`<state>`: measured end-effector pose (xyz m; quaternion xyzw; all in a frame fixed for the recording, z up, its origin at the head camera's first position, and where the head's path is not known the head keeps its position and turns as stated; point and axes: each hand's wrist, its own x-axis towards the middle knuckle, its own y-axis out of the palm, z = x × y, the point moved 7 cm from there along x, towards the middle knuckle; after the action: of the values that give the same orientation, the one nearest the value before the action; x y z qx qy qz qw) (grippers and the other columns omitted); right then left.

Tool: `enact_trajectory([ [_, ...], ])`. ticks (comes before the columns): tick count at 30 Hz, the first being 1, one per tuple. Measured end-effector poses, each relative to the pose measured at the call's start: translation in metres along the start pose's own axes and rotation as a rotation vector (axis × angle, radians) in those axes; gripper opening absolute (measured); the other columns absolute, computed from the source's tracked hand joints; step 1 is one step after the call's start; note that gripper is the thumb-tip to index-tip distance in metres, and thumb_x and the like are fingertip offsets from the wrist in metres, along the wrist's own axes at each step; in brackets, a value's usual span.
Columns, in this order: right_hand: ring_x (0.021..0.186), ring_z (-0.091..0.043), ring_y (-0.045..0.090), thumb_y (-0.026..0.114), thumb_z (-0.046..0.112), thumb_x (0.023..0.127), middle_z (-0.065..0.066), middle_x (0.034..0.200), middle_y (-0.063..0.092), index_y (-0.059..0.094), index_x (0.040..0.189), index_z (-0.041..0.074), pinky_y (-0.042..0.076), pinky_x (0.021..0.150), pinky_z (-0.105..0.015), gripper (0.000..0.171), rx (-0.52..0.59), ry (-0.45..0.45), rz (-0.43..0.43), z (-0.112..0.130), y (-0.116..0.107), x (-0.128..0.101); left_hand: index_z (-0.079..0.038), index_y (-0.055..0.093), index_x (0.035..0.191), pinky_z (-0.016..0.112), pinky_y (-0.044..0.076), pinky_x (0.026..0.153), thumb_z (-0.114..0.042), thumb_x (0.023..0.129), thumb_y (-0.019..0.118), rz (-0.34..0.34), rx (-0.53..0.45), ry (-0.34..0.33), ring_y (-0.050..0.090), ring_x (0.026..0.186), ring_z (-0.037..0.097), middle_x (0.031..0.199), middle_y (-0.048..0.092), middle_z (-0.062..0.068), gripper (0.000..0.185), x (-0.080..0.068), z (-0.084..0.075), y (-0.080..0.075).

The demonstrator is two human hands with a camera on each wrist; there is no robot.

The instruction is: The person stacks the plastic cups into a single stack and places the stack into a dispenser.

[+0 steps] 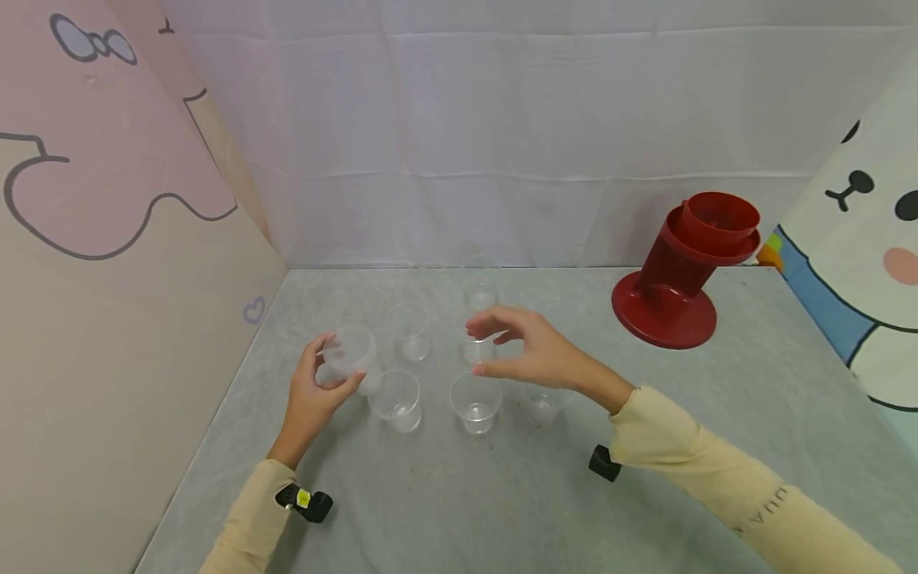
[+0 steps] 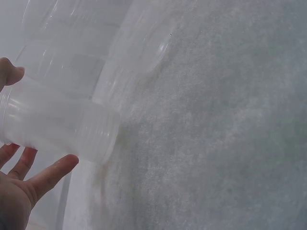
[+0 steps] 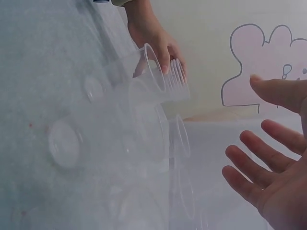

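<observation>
My left hand (image 1: 315, 399) grips a stack of nested clear plastic cups (image 2: 57, 120) at the left of the group, thumb on one side and fingers on the other. Several stacked rims show by the left hand in the right wrist view. To the right of the stack, clear plastic cups stand mouth up on the table, among them a front-left cup (image 1: 397, 400), a front-middle cup (image 1: 476, 405) and a back-left cup (image 1: 410, 331). Above the cups at the right hovers my right hand (image 1: 527, 347), fingers apart and slightly bent, holding nothing. It partly covers a cup behind it.
A red cylinder on a wide round base (image 1: 667, 311), with a smaller red cup (image 1: 720, 219) in its top, stands at the back right of the grey table (image 1: 459, 510). White cloth (image 1: 459, 143) hangs behind, and printed panels flank both sides.
</observation>
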<state>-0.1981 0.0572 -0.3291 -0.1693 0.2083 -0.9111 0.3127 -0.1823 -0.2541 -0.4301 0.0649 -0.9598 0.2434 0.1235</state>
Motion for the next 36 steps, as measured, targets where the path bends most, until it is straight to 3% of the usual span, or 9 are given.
enact_trajectory([
  [10,0.110,-0.014,0.055,0.079,0.018,0.078,0.002,0.120,0.060,0.058,0.123,0.012,0.046,0.094,-0.038,0.050,0.034,-0.018,-0.026,-0.007,-0.001,-0.016,-0.012,0.039,0.140,0.013,0.050,0.071,-0.015,0.077,0.080,-0.004,0.000,0.002,0.043,0.118,0.024,0.136,0.042,0.006,0.075,0.001,0.000,-0.001],
  [24,0.111,-0.012,0.054,0.080,0.018,0.078,0.006,0.118,0.060,0.059,0.120,0.017,0.045,0.095,-0.032,0.047,0.022,-0.048,-0.100,-0.014,-0.004,-0.036,-0.011,0.038,0.140,0.015,0.050,0.072,-0.015,0.076,0.080,-0.011,0.004,-0.003,0.044,0.119,0.027,0.136,0.042,0.006,0.076,-0.001,0.002,0.000],
  [31,0.110,-0.019,0.055,0.078,0.004,0.077,-0.006,0.116,0.061,0.059,0.117,0.005,0.044,0.096,-0.042,0.045,0.020,-0.027,-0.119,0.008,-0.009,-0.045,-0.012,0.038,0.141,0.014,0.050,0.071,-0.015,0.077,0.080,-0.017,0.000,-0.013,0.043,0.120,0.026,0.136,0.042,0.006,0.077,-0.001,0.002,0.000],
  [36,0.111,-0.015,0.054,0.080,0.012,0.077,0.001,0.118,0.060,0.059,0.120,0.012,0.043,0.097,-0.040,0.048,-0.021,-0.040,-0.144,-0.013,-0.011,-0.052,-0.012,0.038,0.141,0.014,0.050,0.072,-0.015,0.077,0.080,-0.015,0.007,-0.009,0.043,0.121,0.028,0.136,0.042,0.006,0.076,-0.001,0.002,0.001],
])
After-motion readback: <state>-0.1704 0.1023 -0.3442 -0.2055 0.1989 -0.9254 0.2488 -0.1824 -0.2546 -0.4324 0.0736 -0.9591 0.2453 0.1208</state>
